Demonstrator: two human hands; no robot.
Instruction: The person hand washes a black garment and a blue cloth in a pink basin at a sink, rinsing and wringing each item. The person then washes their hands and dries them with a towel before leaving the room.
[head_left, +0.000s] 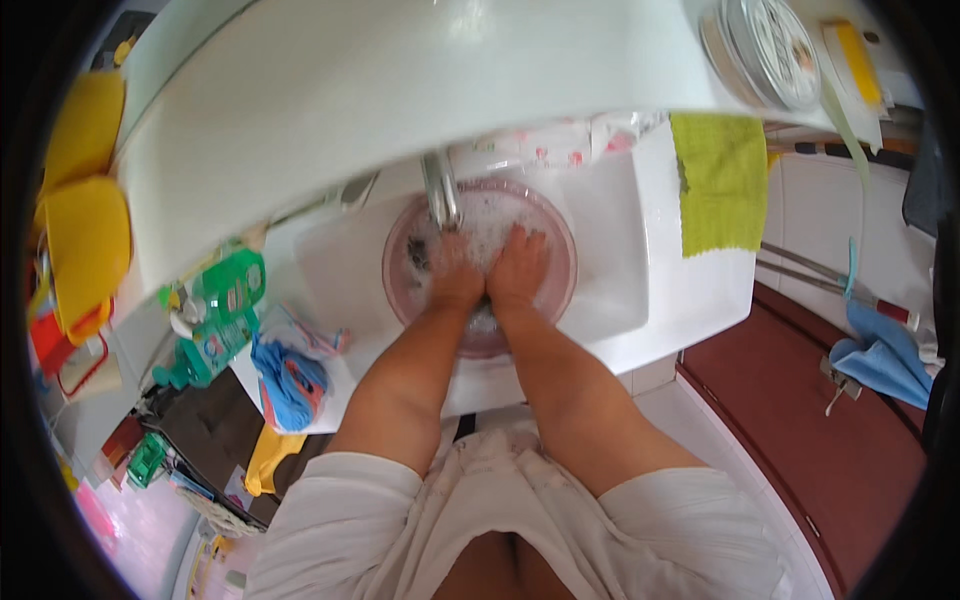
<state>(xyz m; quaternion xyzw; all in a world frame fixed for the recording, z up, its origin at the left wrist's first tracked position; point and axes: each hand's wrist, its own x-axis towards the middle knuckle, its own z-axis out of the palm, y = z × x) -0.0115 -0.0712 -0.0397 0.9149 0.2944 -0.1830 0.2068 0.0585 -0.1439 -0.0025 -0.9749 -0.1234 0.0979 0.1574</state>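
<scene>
A round pink plastic basin of sudsy water sits in a white sink. Both of my hands are in the basin, side by side, their wrists almost touching. My left hand lies just below the spout of a chrome faucet, its fingers blurred by foam and water. My right hand is palm down, fingers somewhat spread, at the basin's right half. A dark thing shows in the suds left of my left hand; what it is cannot be told. Whether anything lies under my palms is hidden.
A yellow-green cloth hangs at the sink's right. Left of the sink are green plastic bottles and a blue and pink cloth. A white ledge overhangs the far side, bearing a round tin. A dark red door stands at right.
</scene>
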